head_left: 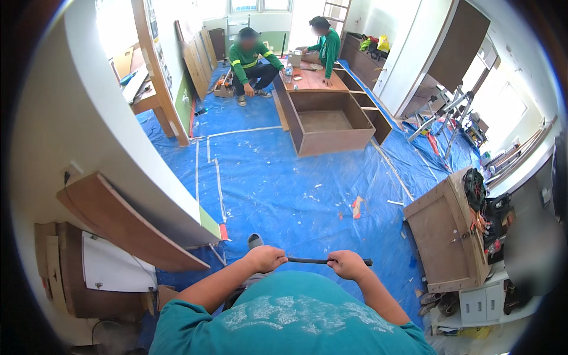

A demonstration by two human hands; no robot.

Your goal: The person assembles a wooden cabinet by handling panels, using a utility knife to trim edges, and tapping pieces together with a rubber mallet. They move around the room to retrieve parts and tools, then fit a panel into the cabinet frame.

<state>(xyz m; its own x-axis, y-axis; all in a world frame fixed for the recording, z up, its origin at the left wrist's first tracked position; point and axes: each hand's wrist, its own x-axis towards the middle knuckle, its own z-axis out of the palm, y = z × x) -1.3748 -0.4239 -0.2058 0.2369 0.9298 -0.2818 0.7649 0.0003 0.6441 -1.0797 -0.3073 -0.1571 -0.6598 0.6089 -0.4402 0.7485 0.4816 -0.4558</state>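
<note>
A thin dark rod (307,260) runs level in front of my body, held at both ends. My left hand (266,258) is closed around its left end. Farther right, my right hand (348,264) grips it, and a short black stub sticks out past that fist. What the rod is made of I cannot tell. Below it lies a blue tarp (284,195) over the floor, with one of my shoes (255,240) showing by my left hand.
Ahead, two people in green sit by a brown wooden cabinet frame (331,142) lying on its back. A wooden cabinet (447,231) piled with tools stands at right. At left, a brown board (130,222) leans against the wall. A metal trestle (444,118) stands farther right.
</note>
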